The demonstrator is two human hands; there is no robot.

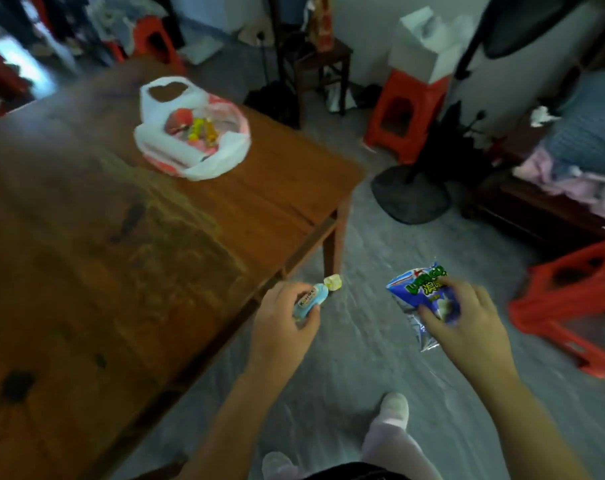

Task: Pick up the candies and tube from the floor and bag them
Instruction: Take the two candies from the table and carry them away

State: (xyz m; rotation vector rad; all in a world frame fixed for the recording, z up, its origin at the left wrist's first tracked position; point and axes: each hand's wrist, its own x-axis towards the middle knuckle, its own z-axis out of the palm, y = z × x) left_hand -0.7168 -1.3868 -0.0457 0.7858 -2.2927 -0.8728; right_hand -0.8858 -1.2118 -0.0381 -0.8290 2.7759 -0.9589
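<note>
My left hand (287, 320) is closed around a small pale-blue tube (311, 298) with a yellow cap (332, 282), held just off the table's near corner. My right hand (467, 323) grips a blue and silver candy packet (419, 296) with green lettering, above the grey floor. A white and pink plastic bag (193, 133) lies open on the wooden table (121, 237), far ahead of both hands, with yellow and pink candies (200, 129) showing inside it.
Red plastic stools stand at right (571, 306), back right (405, 112) and back left (155, 39). A dark fan base (410, 195) sits on the floor past the table corner. A dark wooden chair (311, 64) stands behind. My feet (394, 408) are below.
</note>
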